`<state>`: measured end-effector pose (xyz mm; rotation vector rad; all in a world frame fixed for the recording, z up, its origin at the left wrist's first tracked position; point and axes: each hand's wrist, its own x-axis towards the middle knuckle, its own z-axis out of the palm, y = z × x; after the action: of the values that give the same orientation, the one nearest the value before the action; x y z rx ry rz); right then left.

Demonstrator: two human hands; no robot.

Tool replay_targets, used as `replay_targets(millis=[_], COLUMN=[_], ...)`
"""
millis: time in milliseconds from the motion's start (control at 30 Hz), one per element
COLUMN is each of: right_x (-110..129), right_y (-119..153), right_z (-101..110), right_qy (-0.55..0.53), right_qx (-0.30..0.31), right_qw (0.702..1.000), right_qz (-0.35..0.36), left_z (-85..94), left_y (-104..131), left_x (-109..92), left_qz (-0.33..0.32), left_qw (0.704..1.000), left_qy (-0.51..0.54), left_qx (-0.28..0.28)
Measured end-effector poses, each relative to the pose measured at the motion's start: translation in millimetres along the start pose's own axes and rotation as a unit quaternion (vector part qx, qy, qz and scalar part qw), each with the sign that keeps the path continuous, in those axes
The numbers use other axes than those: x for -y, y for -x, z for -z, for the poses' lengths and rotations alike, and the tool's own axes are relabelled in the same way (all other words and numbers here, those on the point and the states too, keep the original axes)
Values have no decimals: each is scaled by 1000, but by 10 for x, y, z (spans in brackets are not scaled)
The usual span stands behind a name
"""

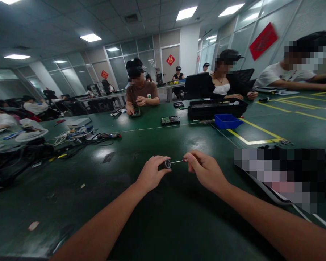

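Observation:
My left hand (151,174) is closed round a small dark cylindrical part (167,164), its round metallic end turned toward the camera. From the right, my right hand (203,167) pinches the red handle of a thin screwdriver (178,161). The metal shaft spans the gap between my hands, and its far end meets the cylindrical part. Exactly how the tip touches it is too small to tell. Both hands are above the green table (141,221).
A cable pile (78,136) lies at left. Farther back are a circuit board device (170,120), a black tray (216,110) and a blue bin (228,121). At right lies a blurred-out flat object (282,181) with a white cable. People sit across the table.

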<state>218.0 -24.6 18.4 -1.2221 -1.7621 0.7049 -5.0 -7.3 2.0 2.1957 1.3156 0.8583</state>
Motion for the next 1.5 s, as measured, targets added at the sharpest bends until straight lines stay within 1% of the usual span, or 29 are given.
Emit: replay_targets(millis=[67, 133, 267, 433, 533, 600, 667, 700, 733, 767, 833, 900, 967, 1067, 1133, 1300, 1500], right_x=[-4, -20, -54, -45, -59, -85, -121, -142, -163, -183, -211, -217, -198, -142, -105, -51, -47], right_y=[-4, -6, 8, 9, -34, -77, -120, -138, -152, -162, -167, -156, -134, -98, -78, -38, -27], right_z=[-7, -14, -16, -20, -47, -66, -77, -80, -81, -81, -81, -82, -79, -66, -56, -51, -51], right_qy=[21, 26, -14, -22, -93, -166, -250, -293, -319, -328, -322, -297, -263, -196, -164, -126, -101], right_qx=[-13, -24, -14, -15, -42, -59, -69, -60, -51, -62, -83, -103, -107, -102, -93, -73, -42], right_qw=[1000, 999, 1000, 999, 994, 983, 961, 947, 937, 933, 933, 942, 954, 974, 981, 989, 994], right_qz=[-15, -8, 8, -18, -34, -56, -96, -116, -131, -137, -134, -116, -94, -60, -39, -3, 6], left_z=[-8, -12, -11, -10, -3, 9, 20, 24, 27, 27, 23, 17, 10, 2, -3, -8, -11], left_y=[6, 12, 17, 13, 4, -3, -8, -10, -11, -11, -11, -11, -11, -11, -10, -4, -6], left_x=[-8, -23, -46, -48, -63, -79, -88, -89, -87, -84, -77, -75, -77, -74, -67, -64, -35], left_qz=[-3, -5, 5, 4, 10, 7, -5, -12, -17, -20, -18, -11, -5, 1, 1, 2, -3], left_qw=[1000, 1000, 1000, 1000, 1000, 1000, 1000, 1000, 1000, 1000, 999, 1000, 1000, 1000, 1000, 999, 998], left_qy=[-3, -4, -7, -4, -7, -10, -11, -12, -15, -18, -22, -23, -22, -21, -21, -25, -40], left_qx=[8, 15, 18, 23, 20, 19, 19, 18, 17, 16, 16, 19, 20, 16, 18, 29, 38])
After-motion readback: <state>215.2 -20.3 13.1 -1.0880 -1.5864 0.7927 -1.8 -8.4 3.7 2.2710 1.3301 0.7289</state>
